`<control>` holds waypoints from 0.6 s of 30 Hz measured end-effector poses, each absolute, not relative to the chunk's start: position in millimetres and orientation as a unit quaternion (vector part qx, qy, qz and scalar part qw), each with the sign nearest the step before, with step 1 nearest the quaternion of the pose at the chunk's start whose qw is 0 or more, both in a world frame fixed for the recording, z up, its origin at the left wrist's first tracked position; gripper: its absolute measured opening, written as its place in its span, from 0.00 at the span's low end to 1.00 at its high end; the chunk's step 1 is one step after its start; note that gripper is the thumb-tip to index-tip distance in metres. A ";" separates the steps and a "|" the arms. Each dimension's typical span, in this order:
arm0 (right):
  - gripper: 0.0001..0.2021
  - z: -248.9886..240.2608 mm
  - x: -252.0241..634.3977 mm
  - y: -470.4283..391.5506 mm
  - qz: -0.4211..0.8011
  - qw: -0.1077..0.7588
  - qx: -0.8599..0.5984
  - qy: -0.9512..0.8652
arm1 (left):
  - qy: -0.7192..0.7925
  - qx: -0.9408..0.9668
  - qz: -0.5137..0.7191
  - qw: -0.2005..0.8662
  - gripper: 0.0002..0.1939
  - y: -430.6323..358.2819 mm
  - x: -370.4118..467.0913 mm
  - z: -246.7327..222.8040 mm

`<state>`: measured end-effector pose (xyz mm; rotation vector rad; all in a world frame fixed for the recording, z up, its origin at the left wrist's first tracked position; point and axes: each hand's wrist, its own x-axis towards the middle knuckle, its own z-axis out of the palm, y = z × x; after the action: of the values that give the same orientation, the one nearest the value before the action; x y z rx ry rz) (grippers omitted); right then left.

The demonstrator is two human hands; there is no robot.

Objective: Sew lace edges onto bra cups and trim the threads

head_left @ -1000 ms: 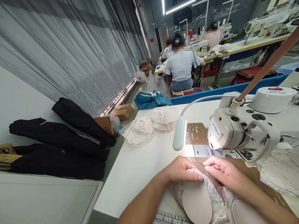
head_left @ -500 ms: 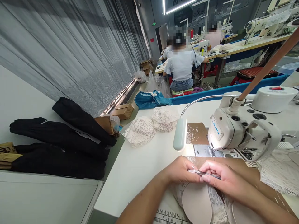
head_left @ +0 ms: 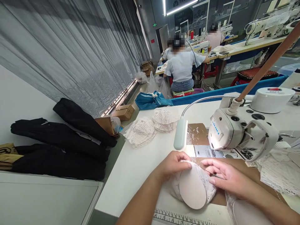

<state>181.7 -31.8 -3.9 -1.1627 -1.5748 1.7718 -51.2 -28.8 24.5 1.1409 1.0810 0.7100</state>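
Note:
My left hand [head_left: 173,165] pinches the upper edge of a white lace bra cup [head_left: 193,189], thumb on the front. A smooth, pale oval pad shows on the cup's face. Just right of it, my right hand [head_left: 231,180] holds a thin, dark metal tool [head_left: 217,176], its tip pointing toward the lace. The fingers cover most of the tool, so I cannot tell its exact kind. Under my right forearm lies a second pale cup [head_left: 246,212]. The sewing machine [head_left: 225,129] stands just beyond both hands, its metal plate [head_left: 202,151] lit by a lamp.
Stacked lace cups [head_left: 142,132] lie at the table's back left; more lace pieces [head_left: 277,172] are at right. A lamp [head_left: 181,134] hangs left of the machine head. A printed ruler [head_left: 173,215] runs along the front. Black garments [head_left: 61,143] lie at left. Co-workers sit beyond.
My hands have moved apart: the left went left and up with the cup's edge, the right shifted slightly right with the tool. The cup moved up, away from the second one.

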 end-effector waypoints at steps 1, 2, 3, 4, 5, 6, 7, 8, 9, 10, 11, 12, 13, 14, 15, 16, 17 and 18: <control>0.27 -2.9 182.1 -32.4 0.652 0.241 -0.422 -0.582 | 0.473 0.495 0.320 0.655 0.08 -28.1 -53.1 25.2; 0.25 -1.9 182.5 -33.1 0.653 0.235 -0.418 -0.587 | 0.472 0.489 0.324 0.658 0.07 -27.4 -54.9 26.0; 0.23 -1.1 182.8 -33.8 0.651 0.230 -0.414 -0.594 | 0.474 0.481 0.326 0.662 0.06 -26.8 -56.5 27.0; 0.21 -0.4 183.0 -34.5 0.646 0.227 -0.412 -0.601 | 0.477 0.475 0.326 0.664 0.05 -26.3 -57.8 28.0; 0.19 0.0 183.2 -35.2 0.642 0.226 -0.412 -0.606 | 0.480 0.476 0.324 0.662 0.07 -25.9 -58.9 29.0; 0.18 0.1 183.4 -35.8 0.640 0.225 -0.412 -0.609 | 0.481 0.489 0.316 0.655 0.11 -25.6 -59.5 30.2; 0.17 0.1 183.6 -36.2 0.638 0.227 -0.413 -0.609 | 0.482 0.513 0.306 0.641 0.16 -25.5 -59.6 31.5; 0.17 0.0 183.7 -36.4 0.635 0.231 -0.415 -0.609 | 0.482 0.547 0.294 0.619 0.21 -25.7 -59.1 33.0; 0.17 0.0 183.8 -36.5 0.633 0.235 -0.414 -0.611 | 0.479 0.586 0.282 0.590 0.25 -26.1 -57.9 34.6; 0.17 0.2 183.8 -36.4 0.631 0.239 -0.411 -0.614 | 0.475 0.624 0.272 0.557 0.28 -26.8 -55.9 36.3; 0.17 0.8 183.6 -36.2 0.629 0.244 -0.406 -0.616 | 0.471 0.656 0.263 0.528 0.29 -27.7 -53.2 37.8; 0.17 1.9 183.2 -36.1 0.630 0.249 -0.398 -0.619 | 0.468 0.681 0.254 0.502 0.29 -28.8 -50.0 38.9; 0.18 3.4 182.7 -36.0 0.633 0.255 -0.389 -0.618 | 0.467 0.699 0.245 0.484 0.30 -29.9 -46.5 39.1; 0.18 5.4 182.0 -36.0 0.639 0.260 -0.378 -0.617 | 0.465 0.709 0.233 0.476 0.30 -30.9 -43.0 38.4; 0.19 7.6 181.3 -36.1 0.645 0.264 -0.368 -0.615 | 0.463 0.709 0.222 0.483 0.29 -31.8 -39.9 36.7; 0.19 9.9 180.6 -36.3 0.650 0.267 -0.361 -0.613 | 0.456 0.702 0.212 0.503 0.27 -32.4 -37.2 34.2; 0.19 11.9 180.1 -36.5 0.653 0.266 -0.358 -0.613 | 0.447 0.689 0.206 0.532 0.24 -32.8 -35.2 31.4; 0.19 13.5 180.0 -36.6 0.652 0.265 -0.358 -0.613 | 0.436 0.670 0.203 0.565 0.22 -33.0 -34.0 28.7</control>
<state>180.0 -36.6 13.5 -0.9674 -1.6569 1.7628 -34.0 -33.0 28.7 1.5770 1.0252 0.4782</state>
